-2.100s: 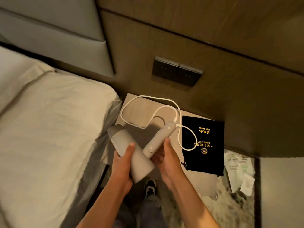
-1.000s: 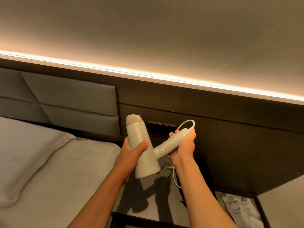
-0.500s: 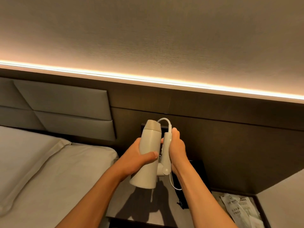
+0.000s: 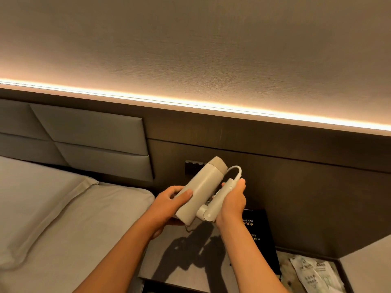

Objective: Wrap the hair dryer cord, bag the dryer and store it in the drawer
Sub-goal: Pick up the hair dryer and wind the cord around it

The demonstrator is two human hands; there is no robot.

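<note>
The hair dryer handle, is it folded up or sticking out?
Folded. The handle lies almost alongside the hair dryer barrel, hinged at the bottom, held in the right hand.

Two seconds back the cream, cone-bodied plastic hair dryer (image 4: 200, 192) lay low over the grey bedside surface (image 4: 182, 256) with its handle swung out and its white cord looped across that surface. Now it is raised in front of the dark wood wall panel. The handle (image 4: 220, 197) has been folded in until it lies nearly alongside the barrel. Since half a second ago the barrel has tipped from upright to leaning right. The left hand (image 4: 169, 203) has slid toward the wide end, and the right hand (image 4: 232, 203) now cups the folded handle.
</note>
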